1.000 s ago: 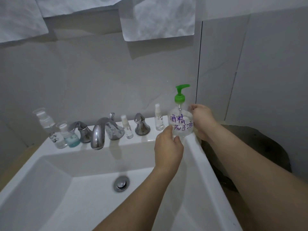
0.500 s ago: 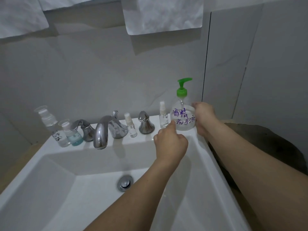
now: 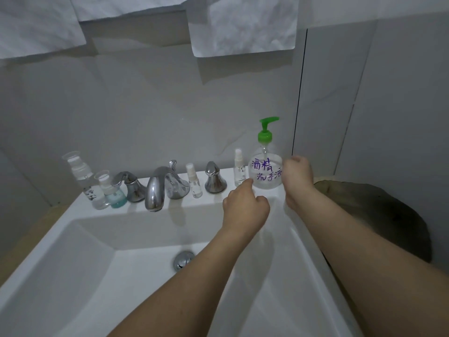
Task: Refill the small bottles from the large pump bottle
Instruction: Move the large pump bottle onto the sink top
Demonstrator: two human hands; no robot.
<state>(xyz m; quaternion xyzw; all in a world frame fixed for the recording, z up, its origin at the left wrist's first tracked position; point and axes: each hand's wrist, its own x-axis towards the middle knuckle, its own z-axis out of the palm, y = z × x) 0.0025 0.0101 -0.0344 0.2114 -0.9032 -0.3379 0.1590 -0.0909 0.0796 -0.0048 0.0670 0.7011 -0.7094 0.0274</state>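
At the back right corner of the sink ledge [image 3: 211, 203], the large pump bottle [image 3: 266, 172] stands upright, its long axis vertical and its green pump head [image 3: 266, 128] with the spout turned to your right. Your right hand [image 3: 297, 176] is the nearer one: it lies against the bottle's right flank, fingers curled round toward the far side, though you cannot tell from here how firmly they grip. Your left hand [image 3: 245, 205] sits just in front of and below the bottle, fingers loosely curled and holding nothing, one fingertip at the bottle's lower left edge.

Just left of the pump bottle stands a small spray bottle [image 3: 239, 167], upright and capped, almost touching it. A second small spray bottle [image 3: 194, 181] stands between the faucet [image 3: 160, 186] and its right handle [image 3: 213, 178]; two more small bottles [image 3: 97, 183] stand at the far left, well apart from your hands.

None of them looks opened, so refilling seems not yet begun. The nearest small bottle lies straight ahead of your left fingers; that hand looks best placed to take it.
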